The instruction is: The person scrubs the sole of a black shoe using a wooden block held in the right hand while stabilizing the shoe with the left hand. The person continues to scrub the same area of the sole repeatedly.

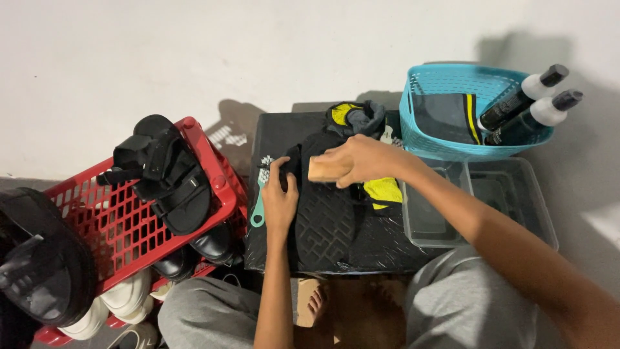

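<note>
A black sandal (326, 220) lies sole up on a black box (271, 129) in front of me. My left hand (279, 197) grips the sandal's left edge and holds it steady. My right hand (358, 160) is closed around a wooden-backed brush (321, 169) and presses it on the sole's far end. A yellow and grey cloth (382, 190) lies under my right wrist, with another bunched piece (352, 116) at the box's far edge.
A mint green brush (259, 194) lies at the box's left side. A red crate (123, 220) on the left holds black sandals (165, 174) and shoes. A turquoise basket (445, 84) with two bottles (526, 103) stands at the right, above a clear plastic tub (516, 194).
</note>
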